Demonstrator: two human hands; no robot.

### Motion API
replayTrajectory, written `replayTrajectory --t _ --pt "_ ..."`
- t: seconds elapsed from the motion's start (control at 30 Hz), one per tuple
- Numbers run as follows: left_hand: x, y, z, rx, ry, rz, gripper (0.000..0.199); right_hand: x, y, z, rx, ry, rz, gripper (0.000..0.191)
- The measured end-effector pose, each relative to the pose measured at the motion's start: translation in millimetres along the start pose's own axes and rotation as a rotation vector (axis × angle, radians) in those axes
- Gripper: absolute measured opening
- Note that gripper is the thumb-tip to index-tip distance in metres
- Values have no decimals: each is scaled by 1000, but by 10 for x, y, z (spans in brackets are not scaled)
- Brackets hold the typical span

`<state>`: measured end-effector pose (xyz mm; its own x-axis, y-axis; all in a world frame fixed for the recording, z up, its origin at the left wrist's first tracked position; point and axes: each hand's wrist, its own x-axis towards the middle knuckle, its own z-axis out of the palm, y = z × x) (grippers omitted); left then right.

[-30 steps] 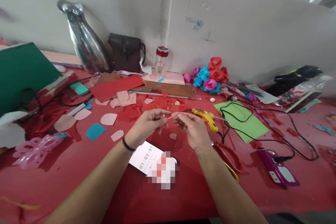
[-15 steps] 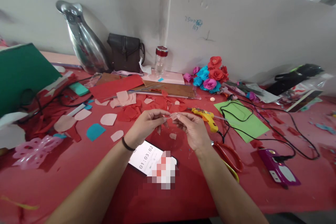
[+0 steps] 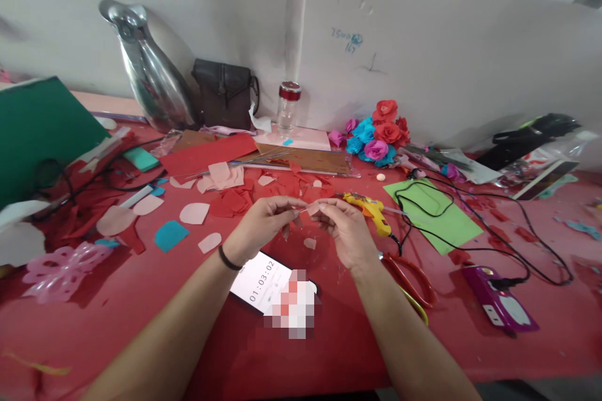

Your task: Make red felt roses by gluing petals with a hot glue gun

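Note:
In the head view both hands meet over the table's middle. My right hand (image 3: 347, 232) pinches a small pale pink paper petal (image 3: 312, 208) between thumb and fingertips. On the other side, my left hand (image 3: 263, 225) is closed in a pinch on a thin wire-like strand that runs to the petal's edge; its exact kind is too small to tell. Below the hands a loose pink paper piece (image 3: 310, 243) lies on the table, close to a phone (image 3: 258, 282) showing a timer. Right of the right hand are a yellow glue gun (image 3: 376, 216) and red-handled scissors (image 3: 414, 279).
Paper flowers (image 3: 383, 138) stand at the back, right of a glass jar (image 3: 288, 106), a dark bag (image 3: 224, 94) and a metal jug (image 3: 150, 75). Green paper (image 3: 435, 216) lies under a black cable leading to a purple power strip (image 3: 501, 301). Cut paper covers the left.
The petal between my fingertips has tilted slightly, and the right fingers have shifted a little. Everything else stays in place.

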<state>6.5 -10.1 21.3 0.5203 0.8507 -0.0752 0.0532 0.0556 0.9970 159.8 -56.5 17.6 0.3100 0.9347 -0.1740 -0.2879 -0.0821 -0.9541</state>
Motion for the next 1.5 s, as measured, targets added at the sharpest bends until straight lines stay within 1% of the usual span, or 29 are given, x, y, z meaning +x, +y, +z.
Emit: replayTrajectory --t 0.37,0.53,0.67,0.87,1.07,1.3,1.5 --pt "7 -16 3 -21 -50 -37 24 9 -18 12 -28 14 1 8" --pt "-9 16 7 -73 -37 -51 18 2 -4 0 -59 -31 -33 4" --pt "-24 44 20 -126 -60 -101 18 -13 -1 2 -58 -62 -34 6" --pt "-18 33 26 -129 -88 -150 17 -33 -13 12 -82 -80 -50 5" --pt "-14 43 30 -122 -80 -113 12 -45 -13 6 -108 -97 -65 4" --pt "-7 34 38 -112 -102 -89 10 -40 -4 2 -132 -93 -74 4" --pt "4 7 61 -121 -37 -58 11 -39 -18 14 -70 -67 -51 12"
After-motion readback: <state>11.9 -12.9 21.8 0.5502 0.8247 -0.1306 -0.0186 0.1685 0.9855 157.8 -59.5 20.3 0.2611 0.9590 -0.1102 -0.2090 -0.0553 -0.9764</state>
